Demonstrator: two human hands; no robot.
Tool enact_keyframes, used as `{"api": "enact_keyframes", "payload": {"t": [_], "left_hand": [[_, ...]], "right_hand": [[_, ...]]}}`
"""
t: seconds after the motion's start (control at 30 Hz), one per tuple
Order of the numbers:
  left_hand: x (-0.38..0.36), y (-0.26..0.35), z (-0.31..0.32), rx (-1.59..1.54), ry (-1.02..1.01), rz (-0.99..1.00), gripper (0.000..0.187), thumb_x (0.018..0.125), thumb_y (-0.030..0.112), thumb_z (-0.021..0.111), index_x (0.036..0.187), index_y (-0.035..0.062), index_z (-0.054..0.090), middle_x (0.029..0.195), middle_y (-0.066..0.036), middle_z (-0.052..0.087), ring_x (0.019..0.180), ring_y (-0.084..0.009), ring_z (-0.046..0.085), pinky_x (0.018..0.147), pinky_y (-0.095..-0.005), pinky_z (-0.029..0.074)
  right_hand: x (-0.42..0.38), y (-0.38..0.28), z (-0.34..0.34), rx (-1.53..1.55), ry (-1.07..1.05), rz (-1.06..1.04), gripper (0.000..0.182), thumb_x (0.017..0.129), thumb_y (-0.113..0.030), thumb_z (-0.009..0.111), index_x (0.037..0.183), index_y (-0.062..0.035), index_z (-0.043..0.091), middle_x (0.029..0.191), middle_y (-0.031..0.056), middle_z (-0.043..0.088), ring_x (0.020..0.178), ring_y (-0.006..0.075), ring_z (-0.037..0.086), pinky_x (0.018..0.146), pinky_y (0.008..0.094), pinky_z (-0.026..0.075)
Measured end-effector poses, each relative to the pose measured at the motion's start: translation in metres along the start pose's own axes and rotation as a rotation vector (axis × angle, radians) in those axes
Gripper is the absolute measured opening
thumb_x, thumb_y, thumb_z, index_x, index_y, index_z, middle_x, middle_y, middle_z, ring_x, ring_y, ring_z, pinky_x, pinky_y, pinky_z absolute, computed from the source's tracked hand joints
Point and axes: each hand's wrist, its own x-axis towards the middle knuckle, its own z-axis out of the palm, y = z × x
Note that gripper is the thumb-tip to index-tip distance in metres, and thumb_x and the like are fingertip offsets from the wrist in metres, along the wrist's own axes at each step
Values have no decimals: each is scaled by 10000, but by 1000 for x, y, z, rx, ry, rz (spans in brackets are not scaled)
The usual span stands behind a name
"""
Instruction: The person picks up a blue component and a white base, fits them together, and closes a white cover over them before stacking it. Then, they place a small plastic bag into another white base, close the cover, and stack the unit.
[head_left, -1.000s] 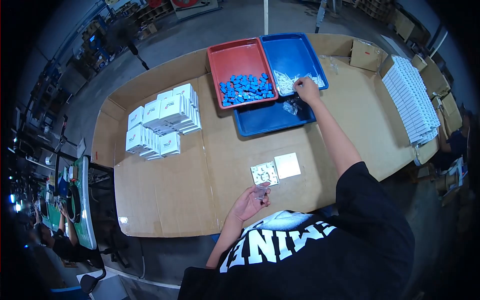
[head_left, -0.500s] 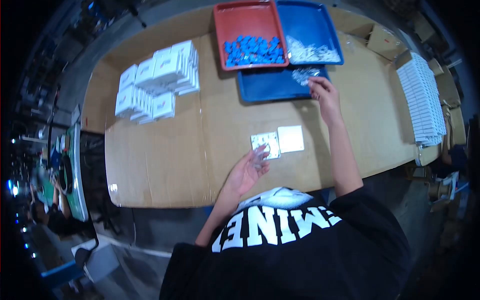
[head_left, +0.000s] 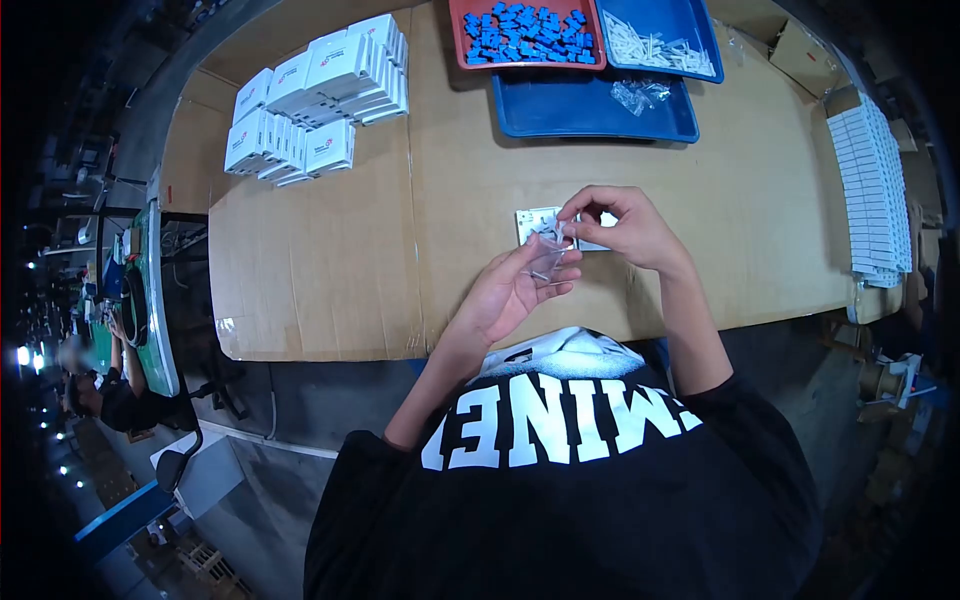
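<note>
A small clear plastic bag (head_left: pixel 543 262) is held in my left hand (head_left: pixel 505 295), between the thumb and fingers. My right hand (head_left: pixel 632 230) is pinched at the bag's upper end, with something small and pale at its fingertips that I cannot make out. Behind the bag, a white plate with small parts (head_left: pixel 529 222) lies on the cardboard-covered table. A second white square piece (head_left: pixel 597 238) sits to its right, mostly hidden under my right hand.
Beyond my hands are a red tray (head_left: pixel 530 62) of blue pieces, a blue tray (head_left: pixel 664 72) of white pieces and a lower blue tray (head_left: pixel 590 125) holding clear bags. White boxes (head_left: pixel 335 70) are stacked at left, white pieces (head_left: pixel 868 190) at right. Another person (head_left: pixel 120 385) is far left.
My right hand has come back from the lower blue tray to the bag in my left hand. The camera view has shifted, so the trays appear higher.
</note>
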Motion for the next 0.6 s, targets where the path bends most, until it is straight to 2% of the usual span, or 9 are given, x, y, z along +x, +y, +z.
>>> {"api": "enact_keyframes", "payload": {"t": [0.1, 0.17, 0.2, 0.27, 0.4, 0.47, 0.5, 0.57, 0.6], "left_hand": [[-2, 3, 4, 44, 9, 9, 483, 1126, 387, 430, 1400, 9, 556, 1279, -162, 695, 1098, -237, 714, 986, -381, 566], [-3, 3, 3, 53, 7, 6, 484, 1122, 393, 443, 1383, 5, 566, 1273, -160, 697, 1100, -232, 712, 986, -378, 565], [-3, 3, 3, 68, -2, -3, 485, 1118, 399, 455, 1366, 0, 576, 1268, -159, 698, 1102, -228, 711, 985, -376, 564], [-1, 3, -1, 73, -9, 2, 483, 1112, 399, 474, 1352, -6, 583, 1256, -159, 701, 1105, -229, 709, 989, -378, 562], [-4, 3, -2, 127, 13, -16, 482, 1096, 395, 519, 1323, -23, 598, 1229, -157, 705, 1115, -238, 703, 1010, -388, 555], [-3, 1, -6, 129, 9, 0, 476, 1096, 388, 521, 1321, -25, 598, 1224, -156, 705, 1114, -244, 703, 1021, -394, 551], [-4, 1, -7, 135, 1, 19, 471, 1097, 381, 523, 1320, -27, 599, 1219, -155, 706, 1113, -250, 703, 1031, -400, 548], [-5, 2, -6, 147, 11, 10, 467, 1099, 379, 519, 1317, -26, 601, 1208, -151, 708, 1113, -251, 703, 1034, -405, 547], [-5, 2, -6, 162, 21, 1, 463, 1101, 376, 515, 1313, -26, 603, 1197, -148, 711, 1114, -253, 703, 1038, -409, 546]], "right_hand": [[4, -7, -3, -72, -135, 59, 121, 891, -63, 777, 1007, -29, 777, 885, 1, 709, 796, 79, 571, 749, 259, 458], [11, -5, -4, -111, -224, -94, 116, 887, -59, 770, 1000, -34, 780, 1026, 50, 724, 909, 136, 638, 819, 288, 490], [13, -5, -4, -111, -232, -95, 116, 887, -59, 770, 1000, -34, 780, 1026, 50, 724, 909, 136, 638, 819, 288, 490], [18, -10, -5, -127, -342, -93, 110, 884, -52, 768, 991, -28, 780, 1166, 95, 712, 1061, 192, 658, 905, 326, 505], [27, -18, -7, -126, -503, -58, 109, 923, -74, 739, 995, 2, 769, 1251, 122, 695, 1114, 215, 648, 969, 352, 501], [28, -16, -5, -129, -626, 27, 166, 982, -113, 689, 1010, 40, 748, 1295, 140, 684, 1163, 237, 638, 1004, 369, 495], [28, -15, -2, -127, -627, 30, 166, 982, -113, 689, 1010, 40, 748, 1295, 140, 684, 1163, 237, 638, 1004, 369, 495], [27, -11, 2, -33, -696, 217, 236, 1026, -153, 644, 1066, 62, 734, 1336, 155, 671, 1196, 254, 633, 1024, 375, 490], [26, -11, 3, -32, -699, 219, 236, 1026, -153, 644, 1066, 62, 734, 1336, 155, 671, 1196, 254, 633, 1024, 375, 490]]}}
